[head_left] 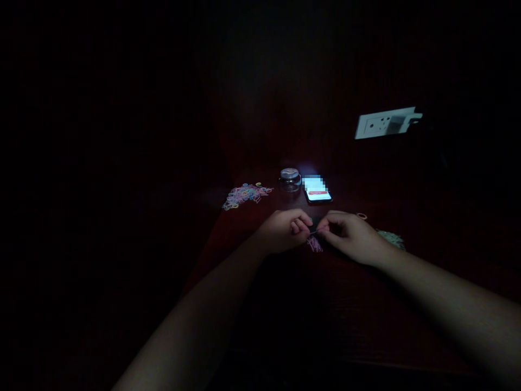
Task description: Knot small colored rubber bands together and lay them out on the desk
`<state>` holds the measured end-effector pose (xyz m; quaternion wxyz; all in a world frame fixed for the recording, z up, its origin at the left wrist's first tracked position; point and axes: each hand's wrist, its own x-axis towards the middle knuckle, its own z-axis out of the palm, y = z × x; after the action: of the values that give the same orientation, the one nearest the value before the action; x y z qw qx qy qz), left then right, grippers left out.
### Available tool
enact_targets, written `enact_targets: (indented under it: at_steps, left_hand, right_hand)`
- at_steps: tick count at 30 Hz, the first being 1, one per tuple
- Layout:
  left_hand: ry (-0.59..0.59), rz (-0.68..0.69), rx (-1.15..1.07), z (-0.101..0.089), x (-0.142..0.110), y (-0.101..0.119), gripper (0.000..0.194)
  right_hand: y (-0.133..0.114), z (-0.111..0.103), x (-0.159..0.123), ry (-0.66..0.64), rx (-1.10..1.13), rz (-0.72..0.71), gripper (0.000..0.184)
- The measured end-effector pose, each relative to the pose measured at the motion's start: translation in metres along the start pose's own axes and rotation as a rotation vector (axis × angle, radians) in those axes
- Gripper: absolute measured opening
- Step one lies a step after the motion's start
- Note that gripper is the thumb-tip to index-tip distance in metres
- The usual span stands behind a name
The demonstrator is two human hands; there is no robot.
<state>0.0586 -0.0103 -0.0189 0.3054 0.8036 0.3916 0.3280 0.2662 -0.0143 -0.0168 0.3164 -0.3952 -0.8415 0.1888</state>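
The scene is very dark. My left hand point(285, 229) and my right hand point(345, 233) meet at the middle of a dark red table point(252, 228), fingertips pinched together on a small thin thing, perhaps a tiny elastic band, too small to name. Just below the fingers lies a small pink cluster of bands point(315, 245). A heap of colourful small rubber bands point(245, 195) lies to the far left of my hands.
A lit phone point(316, 189) lies flat behind my hands, beside a small clear round jar point(290, 179). A pale greenish pile point(391, 239) sits right of my right wrist. A white wall socket point(385, 124) shows at the upper right.
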Motion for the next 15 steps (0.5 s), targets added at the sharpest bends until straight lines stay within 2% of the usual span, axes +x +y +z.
enact_targets:
  at_steps: [15]
  left_hand:
    - [0.017,0.01,-0.023,0.0008,-0.0001,-0.0034,0.022]
  right_hand:
    - [-0.0035,-0.0022,-0.0005,0.007,-0.031,-0.009,0.014]
